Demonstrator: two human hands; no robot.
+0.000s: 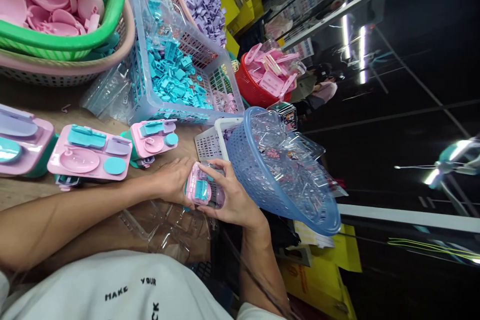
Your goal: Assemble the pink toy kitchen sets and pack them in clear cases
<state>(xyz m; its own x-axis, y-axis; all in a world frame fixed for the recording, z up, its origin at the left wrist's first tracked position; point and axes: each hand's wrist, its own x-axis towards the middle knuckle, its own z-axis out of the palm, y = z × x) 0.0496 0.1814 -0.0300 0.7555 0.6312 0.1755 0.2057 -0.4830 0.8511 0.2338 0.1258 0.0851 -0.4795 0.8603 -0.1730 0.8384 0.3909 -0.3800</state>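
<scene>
Both my hands hold a small pink toy set point(198, 189) with a teal piece on it, partly inside a clear plastic shell. My left hand point(173, 179) wraps its left side, fingers closed round it. My right hand point(232, 199) grips the right side, fingers curled over the clear shell. On the wooden table point(45, 105) to the left lie finished pink toy trays: one point(90, 154) with a teal plate and lilac lid, a smaller one point(154, 138) behind it, and a bigger one point(20, 140) at the left edge.
A blue basket point(277, 170) of clear plastic shells tips beside my right hand. Behind stand a white crate point(176, 75) of teal parts, a basket of lilac parts point(202, 0), a red basket point(262, 80) of pink parts and a green basket point(56, 15) of pink dishes. Clear shells point(165, 225) lie below my hands.
</scene>
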